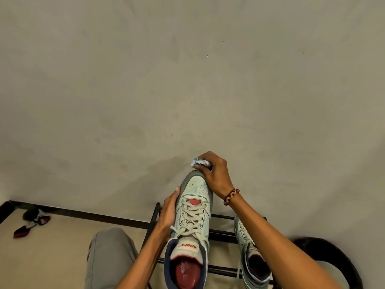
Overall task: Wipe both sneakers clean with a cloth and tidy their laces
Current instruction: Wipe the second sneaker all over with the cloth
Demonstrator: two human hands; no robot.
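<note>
Nearest the camera, knee in grey trousers (108,253), low in frame. Just beyond, held sneaker (191,224) raised toe-away, collar and red insole facing the wearer, likely so the whole upper lies open to view and to wiping. Laces (190,217) threaded and crossed, ends loose near the tongue, not yet tidied by the look of it. Left hand (169,213) cupped along the sneaker's left flank, fingers straight against the side, thumb tip up by the toe box: a brace against the push of wiping. To the right, second sneaker (251,259) resting on the black metal rack (220,233), one lace hanging down, apparently awaiting its turn. Farther out, right hand (214,174), braided band (231,196) at the wrist, pinching a bunched pale-blue cloth (199,162) at the toe tip, where grime gathers. Beyond, bare wall (187,69); small dark and red objects (33,222) far left on the floor.
</note>
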